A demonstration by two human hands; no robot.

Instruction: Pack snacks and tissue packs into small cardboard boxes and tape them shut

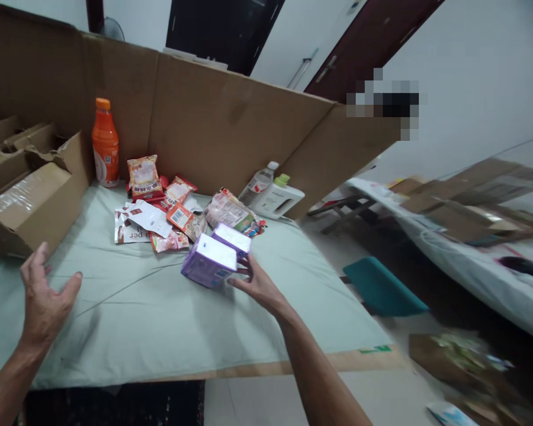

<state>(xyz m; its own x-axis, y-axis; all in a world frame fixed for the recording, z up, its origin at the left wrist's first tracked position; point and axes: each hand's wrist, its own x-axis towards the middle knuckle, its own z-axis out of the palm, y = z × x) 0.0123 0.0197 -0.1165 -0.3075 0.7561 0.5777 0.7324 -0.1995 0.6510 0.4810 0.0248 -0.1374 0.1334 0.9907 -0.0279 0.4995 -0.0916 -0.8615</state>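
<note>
Right hand spreads fingertips against the nearer purple box, mid-table; can't tell if it grips. Two purple boxes, second purple box just behind. Long axis slants near-left to far-right. Left hand open, empty. One orange bottle.

White walls, dark door, teal stool on pale floor

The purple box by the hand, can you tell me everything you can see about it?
The purple box is a small block with purple sides and a white top face, perhaps card. It lies tilted on the pale green cloth, in front of the snack packets. A second purple box sits close behind it. The right hand touches its right side with the fingertips; a firm grip cannot be told. Its print is too blurred to read.
</note>
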